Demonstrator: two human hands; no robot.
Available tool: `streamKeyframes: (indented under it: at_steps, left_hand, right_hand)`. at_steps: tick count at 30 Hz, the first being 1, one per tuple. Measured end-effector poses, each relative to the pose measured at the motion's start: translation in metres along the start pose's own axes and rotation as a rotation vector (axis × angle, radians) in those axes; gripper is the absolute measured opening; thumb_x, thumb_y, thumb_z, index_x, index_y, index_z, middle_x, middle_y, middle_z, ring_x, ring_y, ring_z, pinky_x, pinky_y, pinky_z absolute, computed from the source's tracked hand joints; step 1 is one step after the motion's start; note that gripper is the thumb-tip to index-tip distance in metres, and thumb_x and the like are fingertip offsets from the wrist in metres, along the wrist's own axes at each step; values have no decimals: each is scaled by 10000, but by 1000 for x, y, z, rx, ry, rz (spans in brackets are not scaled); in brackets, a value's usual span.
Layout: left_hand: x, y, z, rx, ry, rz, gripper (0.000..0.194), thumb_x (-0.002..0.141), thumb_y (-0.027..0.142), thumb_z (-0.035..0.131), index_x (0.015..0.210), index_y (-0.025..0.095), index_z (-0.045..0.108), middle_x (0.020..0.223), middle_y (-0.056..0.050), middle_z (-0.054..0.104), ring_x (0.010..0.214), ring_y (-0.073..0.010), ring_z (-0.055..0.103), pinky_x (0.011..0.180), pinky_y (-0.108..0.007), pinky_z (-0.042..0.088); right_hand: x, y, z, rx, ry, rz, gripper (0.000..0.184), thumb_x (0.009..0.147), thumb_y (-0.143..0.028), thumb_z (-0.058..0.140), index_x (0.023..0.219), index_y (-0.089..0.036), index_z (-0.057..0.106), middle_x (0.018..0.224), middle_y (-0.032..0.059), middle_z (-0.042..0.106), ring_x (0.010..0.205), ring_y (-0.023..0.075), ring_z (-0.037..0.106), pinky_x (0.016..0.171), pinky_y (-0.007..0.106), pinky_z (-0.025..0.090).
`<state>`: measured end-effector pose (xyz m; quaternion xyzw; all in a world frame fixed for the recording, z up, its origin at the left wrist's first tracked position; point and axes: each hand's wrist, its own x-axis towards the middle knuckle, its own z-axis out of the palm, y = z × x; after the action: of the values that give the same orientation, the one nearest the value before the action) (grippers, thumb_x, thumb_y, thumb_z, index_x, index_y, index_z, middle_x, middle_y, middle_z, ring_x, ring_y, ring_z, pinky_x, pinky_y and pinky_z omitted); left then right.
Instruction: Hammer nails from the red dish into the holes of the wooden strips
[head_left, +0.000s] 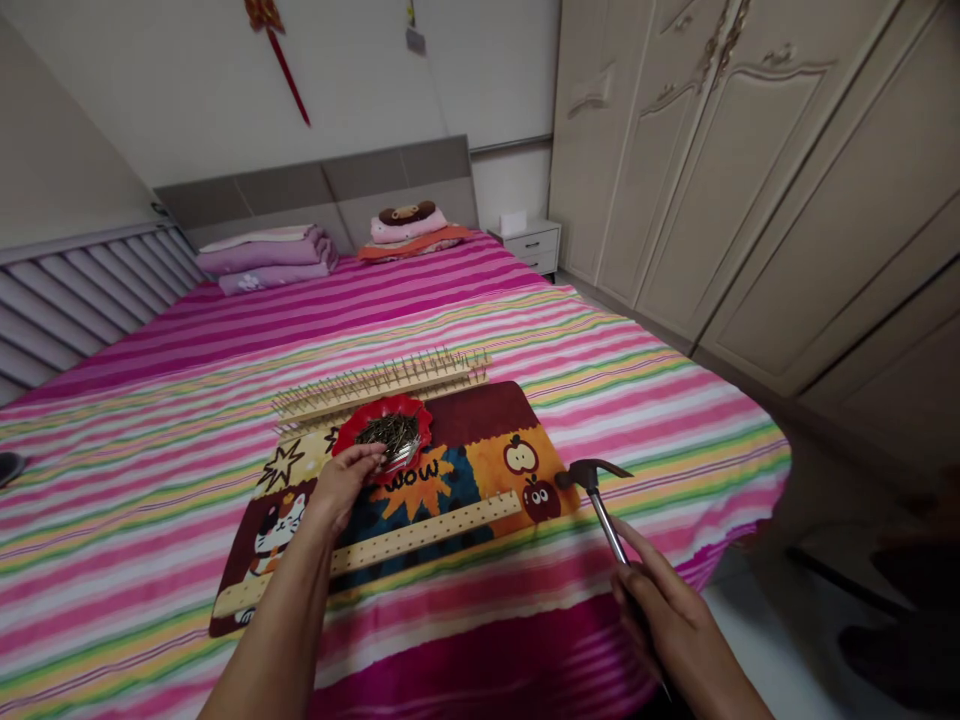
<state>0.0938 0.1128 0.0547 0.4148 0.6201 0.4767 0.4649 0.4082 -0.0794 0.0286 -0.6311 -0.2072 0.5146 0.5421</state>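
Right hand (660, 600) wrapped round claw hammer (611, 525), head at right edge of mat (487, 410). Drilled wooden strip (427, 532) along near edge, few nails at right end. Left hand (345, 485), fingertips together, over red scalloped dish (425, 422) of nails (390, 428); cannot tell if pinching one. Nail-studded strips (375, 382) along far edge.

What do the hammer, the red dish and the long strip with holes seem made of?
The hammer looks metal: its shaft gleams silver, its head is dark and duller. The red dish is probably plastic with a slight sheen, given its even, bright colour and scalloped rim. The strip looks like smooth, pale wood, judging by its tan colour, though no grain shows.
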Motion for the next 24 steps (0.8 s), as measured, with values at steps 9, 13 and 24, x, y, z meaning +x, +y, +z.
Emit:
streamKeyframes:
  at_steps: [9, 13, 24]
  left_hand:
    - [-51, -1, 19, 81, -180, -8, 420, 464, 399, 810, 795, 151, 737, 692, -43, 698, 581, -108, 554, 554, -230, 446]
    - [-71, -20, 51, 28, -216, -43, 396, 453, 418, 800, 739, 154, 728, 682, -25, 688, 545, -88, 533, 538, -222, 450]
    - [-74, -50, 89, 99, -152, -44, 300, 491, 389, 725, 678, 166, 655, 548, 35, 598, 449, -76, 488, 475, -214, 410]
  right_hand:
    - [-5, -5, 6, 3, -31, 17, 681, 720, -394, 603, 1360, -226, 445, 568, -79, 520, 335, 67, 355, 310, 177, 236]
    - [-9, -7, 10, -17, -53, 8, 686, 732, -412, 578, 1373, -221, 422, 562, -84, 502, 343, 67, 366, 310, 167, 242]
    - [-10, -6, 10, 29, -81, 35, 601, 751, -387, 594, 1320, -221, 495, 543, -80, 480, 362, 69, 351, 336, 183, 241]
